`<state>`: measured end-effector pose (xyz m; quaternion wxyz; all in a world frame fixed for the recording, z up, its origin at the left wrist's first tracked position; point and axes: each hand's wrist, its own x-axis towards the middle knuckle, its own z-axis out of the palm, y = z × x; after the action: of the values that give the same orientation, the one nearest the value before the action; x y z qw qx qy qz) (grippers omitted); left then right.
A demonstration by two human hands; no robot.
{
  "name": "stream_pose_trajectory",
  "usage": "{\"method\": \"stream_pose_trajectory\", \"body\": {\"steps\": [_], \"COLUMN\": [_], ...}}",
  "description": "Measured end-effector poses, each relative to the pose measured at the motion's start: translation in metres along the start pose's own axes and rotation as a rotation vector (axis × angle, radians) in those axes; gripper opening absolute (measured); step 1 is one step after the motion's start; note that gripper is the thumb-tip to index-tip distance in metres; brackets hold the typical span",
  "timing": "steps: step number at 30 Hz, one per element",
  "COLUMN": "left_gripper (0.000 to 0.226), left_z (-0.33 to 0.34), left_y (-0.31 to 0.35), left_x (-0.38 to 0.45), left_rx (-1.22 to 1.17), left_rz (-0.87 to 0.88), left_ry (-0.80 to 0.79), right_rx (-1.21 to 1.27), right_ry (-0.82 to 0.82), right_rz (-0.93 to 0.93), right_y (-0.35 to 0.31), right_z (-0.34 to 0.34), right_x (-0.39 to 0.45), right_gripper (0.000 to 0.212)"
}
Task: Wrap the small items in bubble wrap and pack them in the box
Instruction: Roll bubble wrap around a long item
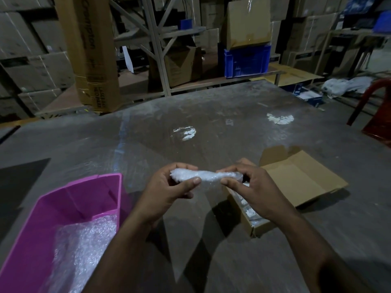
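Above the grey worktop [211, 250], the left hand [169, 187] and right hand [254, 187] each pinched an end of a white bubble-wrap roll [206, 175], apparently finishing a wrap. Next: lower it into the open cardboard box [296, 178] at four o'clock.

A warehouse or storeroom is indicated. Metal racking [156, 49] at twelve o'clock is stacked with cardboard cartons [247, 22], and a blue plastic crate [246, 60] is shelved at one o'clock. A tall carton [93, 60] is leaned upright at eleven o'clock behind a worn, scuffed packing table [211, 123].
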<state>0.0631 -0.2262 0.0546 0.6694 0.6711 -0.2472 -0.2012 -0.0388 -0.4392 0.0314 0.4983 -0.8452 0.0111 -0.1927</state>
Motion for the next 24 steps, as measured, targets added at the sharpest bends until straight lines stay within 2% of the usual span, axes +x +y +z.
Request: {"method": "stream_pose_trajectory", "body": {"steps": [5,7,9,13,17,21,24], "left_gripper": [0.031,0.022,0.01,0.023,0.014,0.011,0.017], "left_z": [0.007,0.013,0.021,0.036,0.053,0.067,0.076], "left_y": [-0.008,-0.009,-0.01,-0.009,-0.011,-0.018,-0.026], "left_x": [0.009,0.014,0.018,0.026,0.041,0.058,0.069], "left_rx": [0.204,0.174,0.14,0.154,0.074,-0.009,-0.086], "left_rz": [0.102,0.106,0.1,0.107,0.06,-0.021,-0.098], "left_ry": [0.101,0.104,0.042,-0.055,-0.02,0.047,0.099], "right_rx": [-0.075,-0.054,-0.007,-0.026,-0.036,-0.023,-0.064], "right_ry": [0.003,0.025,0.041,0.111,0.144,0.055,-0.047], "right_rz": [-0.011,-0.015,0.001,-0.003,-0.069,-0.042,0.009], "right_y": [0.005,0.007,0.008,0.013,0.02,0.03,0.037], "right_z": [-0.006,-0.013,-0.022,-0.041,-0.059,-0.072,-0.077], "right_x": [-0.002,-0.004,-0.004,0.0,0.009,0.014,0.013], "right_gripper": [0.019,0.016,0.014,0.013,0.021,0.02,0.029]}}
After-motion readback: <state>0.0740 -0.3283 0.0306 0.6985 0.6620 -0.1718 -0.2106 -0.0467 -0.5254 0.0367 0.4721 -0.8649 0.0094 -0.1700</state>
